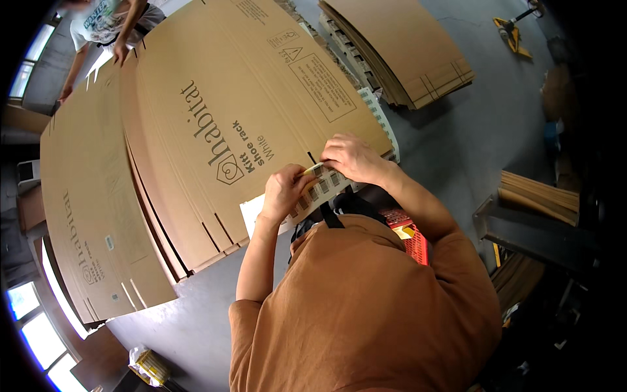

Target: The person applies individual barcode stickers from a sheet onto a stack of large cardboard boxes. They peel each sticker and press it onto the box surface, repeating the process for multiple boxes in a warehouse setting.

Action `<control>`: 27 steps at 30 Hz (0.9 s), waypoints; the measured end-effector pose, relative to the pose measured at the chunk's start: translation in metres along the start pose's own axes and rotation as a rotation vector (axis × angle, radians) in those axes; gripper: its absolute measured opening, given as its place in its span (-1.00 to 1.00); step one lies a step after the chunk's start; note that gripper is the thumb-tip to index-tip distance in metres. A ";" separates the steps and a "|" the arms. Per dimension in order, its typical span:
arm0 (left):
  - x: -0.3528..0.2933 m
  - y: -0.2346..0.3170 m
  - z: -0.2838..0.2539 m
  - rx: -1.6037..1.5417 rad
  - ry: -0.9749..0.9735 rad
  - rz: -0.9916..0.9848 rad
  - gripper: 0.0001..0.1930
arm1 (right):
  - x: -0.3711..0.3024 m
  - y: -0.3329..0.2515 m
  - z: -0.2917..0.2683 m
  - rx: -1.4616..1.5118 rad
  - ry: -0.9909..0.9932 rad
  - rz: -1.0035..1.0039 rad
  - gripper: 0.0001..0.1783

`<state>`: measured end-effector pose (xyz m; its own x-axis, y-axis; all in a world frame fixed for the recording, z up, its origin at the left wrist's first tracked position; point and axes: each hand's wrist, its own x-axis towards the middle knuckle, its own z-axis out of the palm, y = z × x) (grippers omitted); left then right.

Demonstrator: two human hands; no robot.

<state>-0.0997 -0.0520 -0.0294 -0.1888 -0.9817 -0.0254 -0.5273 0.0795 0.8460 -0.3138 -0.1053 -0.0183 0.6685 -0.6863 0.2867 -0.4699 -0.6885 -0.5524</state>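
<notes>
My left hand (283,191) and my right hand (353,158) meet at the near edge of a large flat cardboard sheet (196,85) with dark print. Between their pinched fingers runs a narrow pale yellow and white strip (315,168); its exact kind is too small to tell. Both hands are closed, with the fingertips partly hidden. Just below them, a white panel with rows of slots (320,194) juts out from under the cardboard. Another light slotted edge (382,121) shows along the sheet's right side.
A second stack of flat cardboard (418,52) lies at the far right. More printed cardboard (98,215) overlaps on the left, where another person's hand (120,52) rests at the far edge. A red crate (417,247) and a dark metal beam (529,228) stand right of my body.
</notes>
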 end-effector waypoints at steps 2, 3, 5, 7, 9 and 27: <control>0.006 0.002 0.002 -0.094 -0.033 -0.120 -0.80 | 0.001 0.003 -0.001 -0.074 0.044 -0.054 -0.88; 0.009 0.007 0.001 -0.124 -0.060 -0.192 -0.79 | 0.001 0.004 -0.002 -0.112 0.065 -0.079 -0.87; 0.015 0.012 0.001 -0.163 -0.093 -0.277 -0.76 | 0.002 0.008 -0.002 -0.128 0.081 -0.087 -0.84; 0.018 0.009 0.004 -0.173 -0.074 -0.281 -0.77 | 0.004 0.012 -0.001 -0.128 0.084 -0.088 -0.83; 0.021 0.007 0.007 -0.156 -0.045 -0.248 -0.77 | 0.005 0.016 -0.001 -0.117 0.073 -0.076 -0.83; 0.035 -0.023 0.021 -0.274 -0.033 -0.517 -0.64 | 0.028 0.050 0.006 0.250 0.081 0.065 -0.78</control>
<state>-0.1116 -0.0849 -0.0610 0.0079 -0.8748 -0.4844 -0.3249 -0.4604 0.8261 -0.3151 -0.1572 -0.0430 0.5888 -0.7503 0.3005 -0.3462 -0.5701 -0.7451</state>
